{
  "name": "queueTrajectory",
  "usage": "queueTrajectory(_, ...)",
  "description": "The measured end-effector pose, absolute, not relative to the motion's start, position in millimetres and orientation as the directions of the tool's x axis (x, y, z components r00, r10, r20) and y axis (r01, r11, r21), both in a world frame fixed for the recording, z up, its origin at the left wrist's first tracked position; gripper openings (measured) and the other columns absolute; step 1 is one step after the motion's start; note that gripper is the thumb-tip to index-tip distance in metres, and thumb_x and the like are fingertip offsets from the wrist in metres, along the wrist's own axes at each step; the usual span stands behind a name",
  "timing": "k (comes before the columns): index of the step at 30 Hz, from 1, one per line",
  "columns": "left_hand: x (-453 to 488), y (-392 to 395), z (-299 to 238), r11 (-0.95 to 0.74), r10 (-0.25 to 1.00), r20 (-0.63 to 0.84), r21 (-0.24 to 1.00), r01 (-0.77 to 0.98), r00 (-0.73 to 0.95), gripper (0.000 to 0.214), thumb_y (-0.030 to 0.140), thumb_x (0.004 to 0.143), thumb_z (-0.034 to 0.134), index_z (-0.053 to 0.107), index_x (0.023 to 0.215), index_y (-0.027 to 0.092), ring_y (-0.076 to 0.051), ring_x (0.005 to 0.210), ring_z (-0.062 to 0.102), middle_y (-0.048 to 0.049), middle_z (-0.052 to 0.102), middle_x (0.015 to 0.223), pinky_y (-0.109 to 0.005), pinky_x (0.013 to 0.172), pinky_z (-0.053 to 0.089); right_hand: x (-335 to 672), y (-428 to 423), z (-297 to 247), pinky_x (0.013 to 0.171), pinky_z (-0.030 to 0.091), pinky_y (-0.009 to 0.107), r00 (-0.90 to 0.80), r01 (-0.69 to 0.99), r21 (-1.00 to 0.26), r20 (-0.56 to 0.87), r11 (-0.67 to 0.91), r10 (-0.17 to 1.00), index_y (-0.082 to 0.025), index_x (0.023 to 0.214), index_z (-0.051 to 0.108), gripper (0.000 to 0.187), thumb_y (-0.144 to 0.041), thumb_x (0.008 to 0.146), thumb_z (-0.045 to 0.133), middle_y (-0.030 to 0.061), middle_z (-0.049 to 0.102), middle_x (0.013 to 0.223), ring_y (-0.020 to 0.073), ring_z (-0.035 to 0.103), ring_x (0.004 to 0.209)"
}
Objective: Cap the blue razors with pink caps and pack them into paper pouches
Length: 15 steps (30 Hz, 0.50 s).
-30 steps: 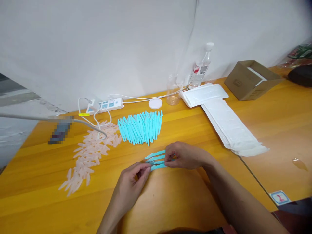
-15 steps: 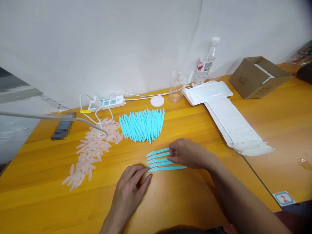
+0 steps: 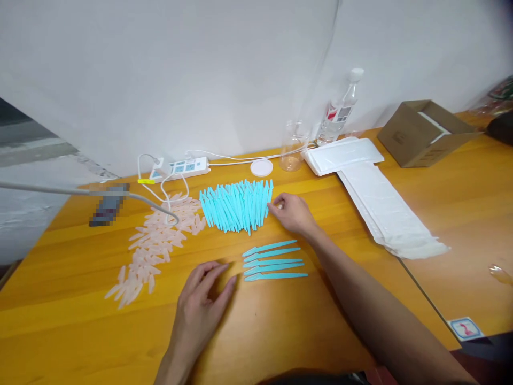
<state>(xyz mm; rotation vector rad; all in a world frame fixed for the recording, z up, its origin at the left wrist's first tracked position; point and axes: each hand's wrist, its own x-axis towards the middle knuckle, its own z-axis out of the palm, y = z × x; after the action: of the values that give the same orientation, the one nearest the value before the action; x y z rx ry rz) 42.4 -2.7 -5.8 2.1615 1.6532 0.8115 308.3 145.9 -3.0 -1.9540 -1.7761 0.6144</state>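
Observation:
My left hand (image 3: 202, 299) rests over the table with thumb and fingers apart, holding nothing, just left of a short row of slim light-blue plastic eyebrow razors (image 3: 274, 263). These lie side by side, roughly level, their wider ends towards that hand. Up at the right edge of a dense pile of the same blue razors (image 3: 236, 207) is my right hand (image 3: 292, 211). Its thumb and forefinger are curved and slightly apart beside the outermost razor; whether they touch it is hard to see. Left of the pile, pale pink translucent caps (image 3: 150, 243) are spread loosely.
A white power strip (image 3: 188, 167) with cables, a round white lid (image 3: 262, 168), a clear jar (image 3: 292, 152) and a water bottle (image 3: 339, 115) line the wall. White plastic sleeves (image 3: 393, 208) and a cardboard box (image 3: 417, 133) lie right. A grey cable crosses the caps near a blurred phone (image 3: 108, 206).
My right hand has left the razor row and moved up to the pile's right edge. My left hand has drawn back leftward from the razor ends, its fingers opening.

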Motion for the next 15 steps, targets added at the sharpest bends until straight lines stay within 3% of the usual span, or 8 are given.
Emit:
queueTrajectory(3,5,-6,-5,-0.152,0.968,0.25,0.535,0.831,0.016,0.026,0.042,0.091,0.062,0.071,0.11,0.026,-0.02,0.099,0.065,-0.0051,0.066,0.109,-0.027,0.076,0.054,300,166,-8,0.079,0.044,0.029,0.144,0.828,-0.539,-0.057,-0.152,0.988,-0.018,0.098,0.07,0.029,-0.043,0.086,0.061,0.0102,0.075,0.099,0.0246,0.067,0.095)
queueTrajectory(6,-40,-11,-3,0.02,0.948,0.279,0.428,0.904,-0.154,0.032,0.05,0.09,0.058,0.072,0.104,0.025,-0.019,0.088,0.066,-0.0043,0.068,0.105,-0.028,0.068,0.052,299,177,-12,0.078,0.045,0.029,0.168,0.835,-0.519,-0.083,-0.186,0.982,-0.018,0.092,0.071,0.024,-0.038,0.082,0.063,0.0111,0.076,0.098,0.0256,0.068,0.096)
queueTrajectory(11,-92,-21,5,0.361,0.903,0.165,0.208,0.909,-0.396,0.038,0.056,0.089,0.053,0.072,0.101,0.025,-0.024,0.09,0.068,-0.0053,0.07,0.111,-0.036,0.08,0.053,302,176,-11,0.072,0.044,0.028,0.152,0.836,-0.515,-0.116,-0.191,0.981,-0.019,0.078,0.07,0.019,-0.035,0.081,0.061,0.0102,0.076,0.087,0.0241,0.069,0.087)
queueTrajectory(15,-99,-22,8,0.434,0.899,-0.014,0.16,0.887,-0.437,0.041,0.058,0.087,0.055,0.073,0.104,0.026,-0.031,0.108,0.066,-0.007,0.069,0.12,-0.045,0.092,0.051,312,174,-5,0.066,0.044,0.029,0.163,0.837,-0.502,-0.155,-0.22,0.974,-0.017,0.066,0.068,0.021,-0.035,0.076,0.063,0.0122,0.073,0.074,0.0248,0.069,0.08)
